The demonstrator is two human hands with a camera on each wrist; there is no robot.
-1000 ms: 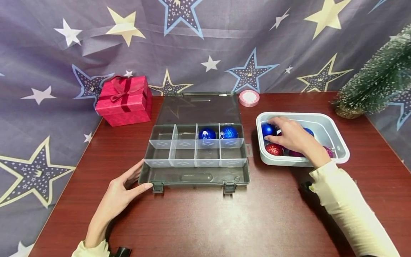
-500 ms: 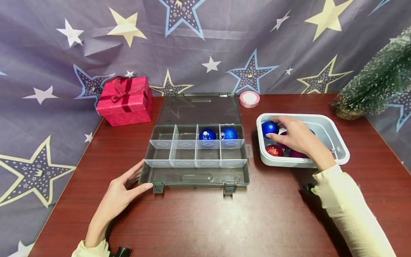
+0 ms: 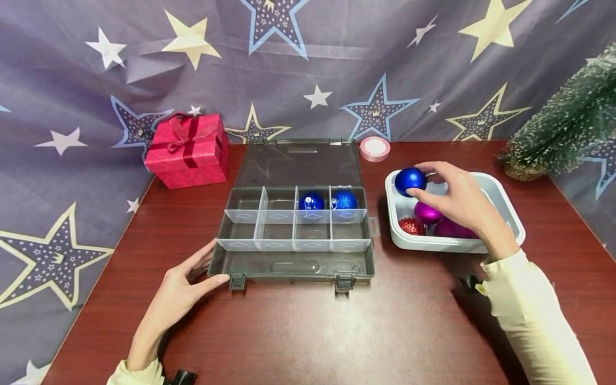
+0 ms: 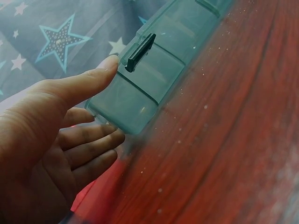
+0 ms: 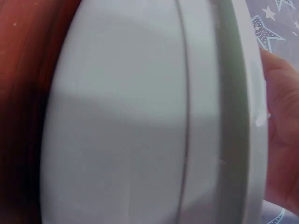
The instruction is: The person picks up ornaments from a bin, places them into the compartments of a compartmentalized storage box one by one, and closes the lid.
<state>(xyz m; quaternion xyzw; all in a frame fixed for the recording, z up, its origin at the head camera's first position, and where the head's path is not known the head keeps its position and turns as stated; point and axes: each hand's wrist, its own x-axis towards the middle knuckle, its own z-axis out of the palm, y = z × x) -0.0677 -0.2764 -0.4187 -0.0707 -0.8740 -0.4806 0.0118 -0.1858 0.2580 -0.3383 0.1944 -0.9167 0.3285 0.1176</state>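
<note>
My right hand (image 3: pixel 457 195) pinches a matte blue Christmas bauble (image 3: pixel 410 182) between thumb and fingers, above the left end of a white tub (image 3: pixel 433 245). In the tub lie a red bauble (image 3: pixel 412 226), a magenta bauble (image 3: pixel 428 213) and darker purple ones (image 3: pixel 449 228), partly hidden by the hand. My left hand (image 3: pixel 178 291) touches the front left corner of a grey see-through divider box (image 3: pixel 289 262), its thumb and fingers nearly straight in the left wrist view. The box's lid is folded back. Two back-row compartments hold a shiny blue bauble (image 3: pixel 312 201) and a glittery blue bauble (image 3: pixel 344 200).
A red gift box (image 3: pixel 187 152) with a bow stands at the back left. Behind the divider box lies a pink ribbon roll (image 3: pixel 375 148). A small frosted Christmas tree (image 3: pixel 558 123) stands at the back right, before a starry cloth. The tub wall (image 5: pixel 117 116) fills most of the right wrist view.
The right hand has lifted the matte blue bauble up from inside the tub to above its rim, uncovering the magenta bauble. The left hand and divider box stay in place.
</note>
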